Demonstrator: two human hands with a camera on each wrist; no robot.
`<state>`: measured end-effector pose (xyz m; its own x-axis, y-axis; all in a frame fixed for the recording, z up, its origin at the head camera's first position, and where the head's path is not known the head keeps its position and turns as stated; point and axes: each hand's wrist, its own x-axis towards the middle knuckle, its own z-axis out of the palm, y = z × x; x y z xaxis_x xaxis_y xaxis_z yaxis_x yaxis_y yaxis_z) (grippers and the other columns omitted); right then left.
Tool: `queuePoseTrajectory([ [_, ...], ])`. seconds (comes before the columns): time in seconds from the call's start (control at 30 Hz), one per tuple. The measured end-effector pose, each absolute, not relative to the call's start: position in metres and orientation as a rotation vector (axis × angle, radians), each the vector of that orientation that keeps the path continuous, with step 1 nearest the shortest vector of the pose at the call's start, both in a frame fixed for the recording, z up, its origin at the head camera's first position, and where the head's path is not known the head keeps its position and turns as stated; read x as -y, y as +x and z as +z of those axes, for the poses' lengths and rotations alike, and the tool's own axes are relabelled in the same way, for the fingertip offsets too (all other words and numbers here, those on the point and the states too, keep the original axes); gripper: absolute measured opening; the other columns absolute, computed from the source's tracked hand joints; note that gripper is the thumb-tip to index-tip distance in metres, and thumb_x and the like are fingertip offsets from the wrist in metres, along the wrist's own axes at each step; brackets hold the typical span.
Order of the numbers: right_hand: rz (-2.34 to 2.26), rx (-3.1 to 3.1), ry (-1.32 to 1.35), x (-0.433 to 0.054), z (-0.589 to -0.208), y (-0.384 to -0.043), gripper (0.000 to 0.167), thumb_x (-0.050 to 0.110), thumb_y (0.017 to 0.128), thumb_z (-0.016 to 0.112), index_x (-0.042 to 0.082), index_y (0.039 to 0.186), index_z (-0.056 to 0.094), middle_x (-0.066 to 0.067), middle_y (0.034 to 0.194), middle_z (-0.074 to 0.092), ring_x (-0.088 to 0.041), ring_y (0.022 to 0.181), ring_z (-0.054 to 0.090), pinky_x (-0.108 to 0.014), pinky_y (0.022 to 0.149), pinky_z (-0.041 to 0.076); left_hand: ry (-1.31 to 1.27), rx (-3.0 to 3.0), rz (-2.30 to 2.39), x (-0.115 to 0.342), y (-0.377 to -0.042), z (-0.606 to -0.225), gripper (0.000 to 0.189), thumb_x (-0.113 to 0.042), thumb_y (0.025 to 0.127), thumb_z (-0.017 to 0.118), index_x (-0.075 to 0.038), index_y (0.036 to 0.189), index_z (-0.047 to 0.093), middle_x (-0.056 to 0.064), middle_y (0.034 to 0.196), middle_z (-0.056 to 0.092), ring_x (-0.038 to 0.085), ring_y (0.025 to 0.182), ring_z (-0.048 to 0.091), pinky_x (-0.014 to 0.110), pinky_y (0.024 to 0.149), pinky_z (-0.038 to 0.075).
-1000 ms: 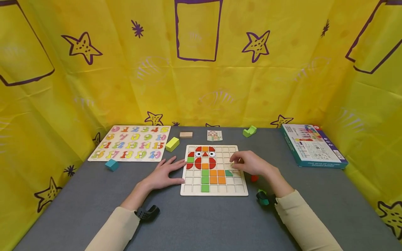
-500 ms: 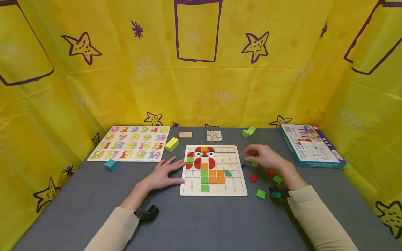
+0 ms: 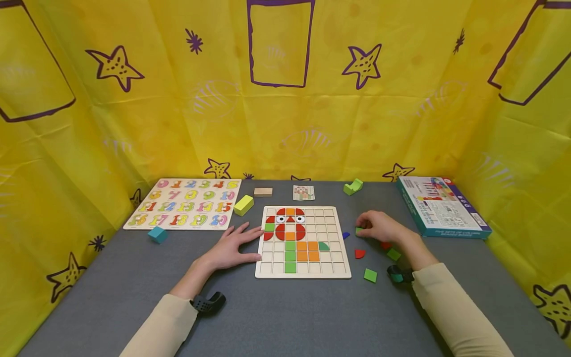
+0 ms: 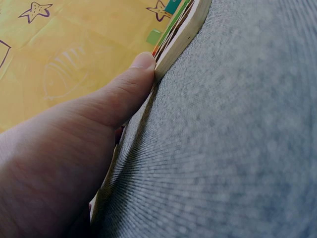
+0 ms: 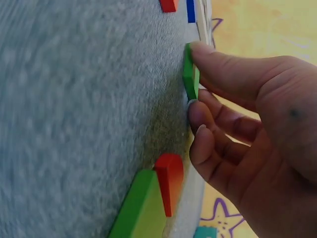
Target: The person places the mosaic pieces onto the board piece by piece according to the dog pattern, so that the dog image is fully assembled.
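A wooden grid board (image 3: 330, 267) lies at the middle of the table, with red, orange, green and eye-marked tiles set in its squares. At its left edge rests my left hand (image 3: 229, 248), fingers spread; in the left wrist view the thumb (image 4: 124, 89) touches the board's side (image 4: 181, 44). To the right of the board, my right hand (image 3: 381, 229) pinches a green square tile (image 5: 190, 74) between thumb and fingers, low at the tabletop. Near this hand lie a blue tile (image 3: 346, 235), red rounded tiles (image 3: 359, 254) and other green square tiles (image 3: 370, 275).
Behind the board are a small pattern card (image 3: 304, 193), a plain wooden block (image 3: 263, 192), a yellow block (image 3: 244, 205) and a green curved block (image 3: 353, 187). A number puzzle (image 3: 183, 203) and teal cube (image 3: 158, 235) lie left, a flat box (image 3: 443, 206) right.
My right hand has moved right, off the board to the loose tiles, then lowered and taken hold of a green square tile. The left hand stays at the board's edge.
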<state>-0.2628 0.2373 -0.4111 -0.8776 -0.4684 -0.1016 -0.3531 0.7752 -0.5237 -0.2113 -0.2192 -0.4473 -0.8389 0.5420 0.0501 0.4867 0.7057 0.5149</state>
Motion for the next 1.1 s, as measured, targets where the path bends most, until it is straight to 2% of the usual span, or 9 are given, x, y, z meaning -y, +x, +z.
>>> queuePoseTrajectory([
  [0.43,-0.817,-2.739,-0.574,-0.233,-0.407,-0.253,0.008,0.006,0.093,0.073,0.008,0.099,0.068,-0.002,0.09,0.063,-0.021,0.083,0.057,-0.038,0.08,0.051,0.844,-2.807,0.783,0.218,-0.212,-0.45,0.079,-0.058,0.089,0.07,-0.019,0.153,0.047,-0.001,0.157,0.042,0.037,0.151,0.017,0.065,0.116,0.003],
  [0.63,-0.886,-2.748,-0.684,-0.225,-0.399,-0.245,0.006,0.006,0.093,0.072,0.008,0.098,0.069,-0.001,0.089,0.064,-0.02,0.08,0.058,-0.038,0.077,0.051,0.831,-2.807,0.786,0.22,-0.212,-0.449,0.078,-0.057,0.089,0.071,-0.019,0.153,0.048,0.0,0.157,0.042,0.037,0.151,0.017,0.064,0.116,0.003],
  [1.1,-0.924,-2.571,-0.901,-0.167,-0.403,-0.222,0.008,0.006,0.093,0.073,0.012,0.096,0.068,0.004,0.087,0.061,-0.016,0.078,0.056,-0.03,0.07,0.049,0.822,-2.803,0.777,0.22,-0.213,-0.45,0.079,-0.058,0.089,0.07,-0.021,0.154,0.047,-0.002,0.158,0.041,0.035,0.152,0.015,0.062,0.117,0.002],
])
